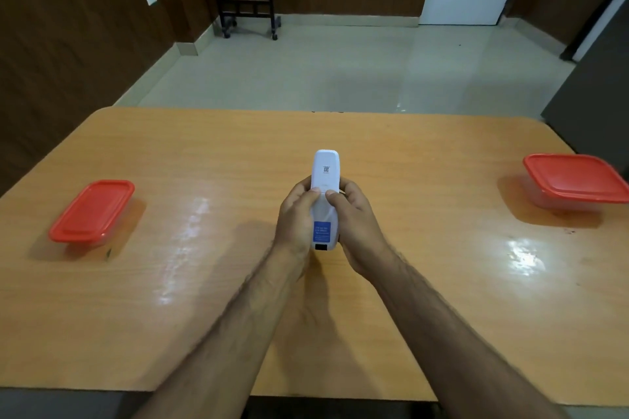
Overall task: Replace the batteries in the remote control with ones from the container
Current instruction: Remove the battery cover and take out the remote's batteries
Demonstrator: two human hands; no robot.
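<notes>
Both hands are closed around one thing at the centre of the frame: the left hand [295,214] and the right hand [357,218] clamp the white remote control [325,180] from either side, back face up, with both thumbs laid side by side across the middle of its back. Its far end points away, toward the top of the frame, and carries a small printed code. Near the lower end sits a blue label [322,230] with a small dark rectangle just below it.

The thumbs look placed to slide off the battery cover, which appears shut, so the task seems barely begun.

The remote is held just above the wooden table [204,282]. A red-lidded container [92,211] stands at the left of the frame and a second red-lidded container [575,178] at the right edge; both are well apart from the hands and lidded, and what they hold cannot be seen.

Risks from here: pushing the cover the wrong way, or with uneven thumb pressure, could jam it or snap its catch. If it gives suddenly, the cover or the old batteries could shoot out and roll across the glossy tabletop. Choosing the wrong container would cost time, since nothing marks which one has the fresh cells.
</notes>
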